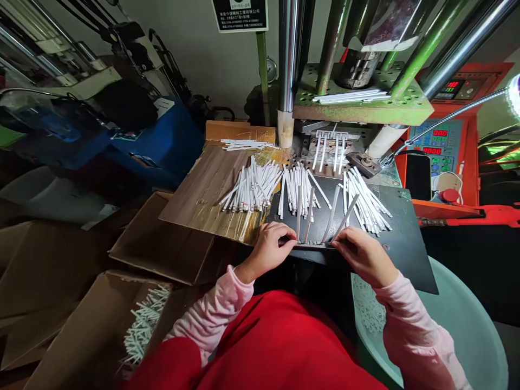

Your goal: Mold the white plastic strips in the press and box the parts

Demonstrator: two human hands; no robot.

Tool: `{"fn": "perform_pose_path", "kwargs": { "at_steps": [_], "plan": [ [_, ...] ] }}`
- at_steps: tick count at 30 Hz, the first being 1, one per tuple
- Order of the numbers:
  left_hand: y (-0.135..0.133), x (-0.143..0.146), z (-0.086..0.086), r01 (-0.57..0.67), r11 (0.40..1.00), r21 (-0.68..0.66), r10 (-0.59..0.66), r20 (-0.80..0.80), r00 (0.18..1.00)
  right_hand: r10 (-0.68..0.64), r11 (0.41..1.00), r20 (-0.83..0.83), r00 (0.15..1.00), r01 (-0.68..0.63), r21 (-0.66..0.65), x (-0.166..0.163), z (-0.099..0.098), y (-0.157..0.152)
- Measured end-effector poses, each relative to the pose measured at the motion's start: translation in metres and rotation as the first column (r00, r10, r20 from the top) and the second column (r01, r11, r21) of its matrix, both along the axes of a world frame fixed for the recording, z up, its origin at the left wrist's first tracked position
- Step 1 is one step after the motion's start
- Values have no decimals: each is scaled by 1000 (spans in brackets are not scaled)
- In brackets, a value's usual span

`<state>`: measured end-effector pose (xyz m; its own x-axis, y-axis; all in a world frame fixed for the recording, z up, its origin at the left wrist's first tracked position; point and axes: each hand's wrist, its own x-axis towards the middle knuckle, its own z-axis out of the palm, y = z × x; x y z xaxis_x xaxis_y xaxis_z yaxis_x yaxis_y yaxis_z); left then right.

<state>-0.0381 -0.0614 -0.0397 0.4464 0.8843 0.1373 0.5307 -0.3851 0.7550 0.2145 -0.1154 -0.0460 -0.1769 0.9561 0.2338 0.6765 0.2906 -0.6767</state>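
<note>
Between my two hands is a narrow metal bar (312, 245) at the front edge of the black board, with several flat white strips (299, 214) sticking up from it, some leaning. My left hand (273, 245) pinches the bar's left end. Thumb and fingers of my right hand (363, 253) close on its right end. Just beyond lie bundles of white strips: a left pile (255, 187), a middle pile (299, 189) and a right pile (365, 201). In the press, a similar metal holder (331, 135) carries several strips pointing toward me.
The press's green plate (361, 112) stands above the holder, between steel columns (287, 65). At right are an orange control box (469, 187) and a phone (418, 176). Below are a pale green tub (459, 319) and a cardboard box (93, 325) containing white strips.
</note>
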Motion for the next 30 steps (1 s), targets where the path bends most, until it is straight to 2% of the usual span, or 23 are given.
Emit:
{"fn": "perform_pose_path", "kwargs": {
  "at_steps": [3,7,10,12,15,18,21,24,28,30],
  "plan": [
    [1,-1,0,8,1000,7,-8,-2,1000,3,1000,29,1000,-3,20,1,1,-2],
    [1,-3,0,26,999,29,-26,-7,1000,73,996,46,996,-75,38,16,5,5],
    [1,-5,0,36,998,43,-35,-39,999,-69,985,194,978,36,169,35,2,27],
    [1,-6,0,46,997,55,-41,-78,996,-186,959,326,927,100,264,45,-4,45],
    [1,-7,-3,63,994,92,-50,-133,990,-234,946,467,853,90,310,54,-13,66],
    [1,-8,-5,65,989,133,-46,-145,988,-308,927,532,789,124,353,64,-15,72],
    [-1,-8,-5,63,987,145,-42,-144,989,-338,915,514,788,148,376,81,-7,83],
    [-2,-8,-5,67,986,153,-45,-142,989,-334,922,436,836,193,336,100,6,122],
    [-3,-9,-5,85,979,187,-56,-156,986,-429,903,323,844,401,153,112,21,214],
    [-4,-9,-7,81,975,205,-47,-165,985,-463,886,306,832,446,126,111,25,258]
  ]
}}
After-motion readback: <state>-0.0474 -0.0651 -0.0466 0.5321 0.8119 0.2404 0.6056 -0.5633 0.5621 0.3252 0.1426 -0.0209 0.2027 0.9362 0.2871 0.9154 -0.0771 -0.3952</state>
